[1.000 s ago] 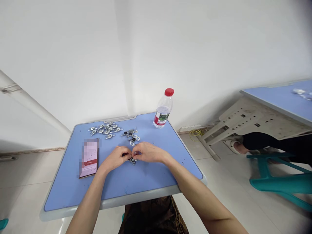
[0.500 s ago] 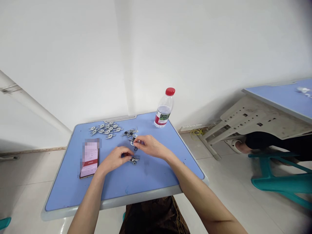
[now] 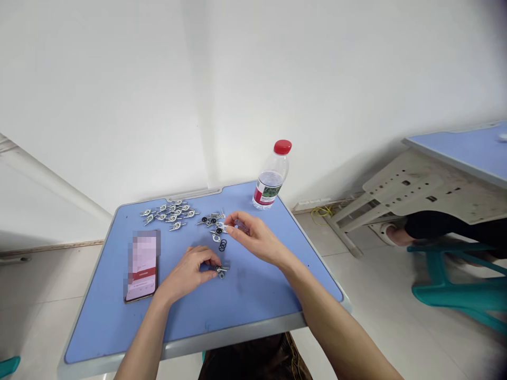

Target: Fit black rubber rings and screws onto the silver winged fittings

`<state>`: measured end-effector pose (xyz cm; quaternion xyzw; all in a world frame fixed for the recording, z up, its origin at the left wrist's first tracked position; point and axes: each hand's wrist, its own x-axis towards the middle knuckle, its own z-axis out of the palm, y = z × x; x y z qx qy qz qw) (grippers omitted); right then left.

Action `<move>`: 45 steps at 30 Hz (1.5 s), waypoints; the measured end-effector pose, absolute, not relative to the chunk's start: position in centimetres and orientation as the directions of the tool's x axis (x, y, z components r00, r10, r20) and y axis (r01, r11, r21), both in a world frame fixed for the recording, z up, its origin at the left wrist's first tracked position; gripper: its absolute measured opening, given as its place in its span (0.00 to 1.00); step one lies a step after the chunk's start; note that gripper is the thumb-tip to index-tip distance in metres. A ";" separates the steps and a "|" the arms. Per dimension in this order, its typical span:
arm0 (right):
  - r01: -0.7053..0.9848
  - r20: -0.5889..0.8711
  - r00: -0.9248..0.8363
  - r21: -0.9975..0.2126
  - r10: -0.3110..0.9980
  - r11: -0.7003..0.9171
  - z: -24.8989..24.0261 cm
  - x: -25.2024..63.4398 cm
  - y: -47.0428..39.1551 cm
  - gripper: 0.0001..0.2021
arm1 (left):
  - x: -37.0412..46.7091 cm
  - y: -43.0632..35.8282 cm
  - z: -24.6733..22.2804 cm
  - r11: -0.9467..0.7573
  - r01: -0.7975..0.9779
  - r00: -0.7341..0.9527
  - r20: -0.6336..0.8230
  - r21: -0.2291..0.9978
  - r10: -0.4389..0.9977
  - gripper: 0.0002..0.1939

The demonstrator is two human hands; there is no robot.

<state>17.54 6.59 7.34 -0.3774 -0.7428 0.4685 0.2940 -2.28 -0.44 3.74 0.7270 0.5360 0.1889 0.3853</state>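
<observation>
Holds right hand (image 3: 257, 237) farther from left hand (image 3: 192, 270) than one second ago, beside loose parts (image 3: 214, 221); cannot tell whether gripping anything. Pinches metal fitting (image 3: 222, 271) at tip of left hand, nearer front edge of worktop (image 3: 237, 331) than black rings (image 3: 223, 245).

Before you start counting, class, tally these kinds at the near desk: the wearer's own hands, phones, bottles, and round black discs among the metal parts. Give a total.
Hands, left hand and right hand: 2
Phone: 1
Bottle: 1
Black discs: 3
Total: 7
</observation>
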 end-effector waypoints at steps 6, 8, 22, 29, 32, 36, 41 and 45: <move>0.119 0.114 -0.465 -0.975 0.878 0.190 8.0 18.6 6.8 0.10 | -2.2 -0.5 3.7 -0.076 0.655 0.314 -0.179 0.752 0.933 0.04; 0.086 0.116 -0.425 -0.982 0.898 0.167 8.2 18.7 6.7 0.09 | -2.2 -0.5 3.6 -0.046 0.660 0.296 -0.204 0.749 0.933 0.06; -0.125 0.041 -0.252 -0.992 0.967 0.009 8.5 19.9 5.3 0.09 | -2.0 -0.3 3.9 0.013 0.674 0.293 -0.283 0.738 0.913 0.03; -0.074 0.064 -0.289 -0.996 0.955 0.045 7.9 18.7 5.3 0.13 | -2.3 -0.4 4.1 0.019 0.659 0.310 -0.295 0.752 0.904 0.05; 0.010 0.100 -0.281 -0.994 0.954 0.107 7.6 18.6 5.5 0.15 | -2.3 -0.4 4.0 0.010 0.665 0.306 -0.285 0.747 0.908 0.06; 0.169 0.050 -0.305 -0.980 0.951 0.106 7.4 18.4 6.0 0.19 | -2.0 -0.4 3.9 -0.036 0.690 0.310 -0.249 0.722 0.918 0.05; 0.268 -0.050 -0.510 -0.958 0.859 0.104 7.2 17.9 6.4 0.18 | -1.7 -0.4 3.5 -0.121 0.735 0.320 -0.185 0.667 0.929 0.07; 0.286 -0.045 -0.605 -0.944 0.795 0.164 6.7 17.4 6.9 0.19 | -1.7 -0.5 3.2 -0.190 0.749 0.351 -0.137 0.634 0.926 0.07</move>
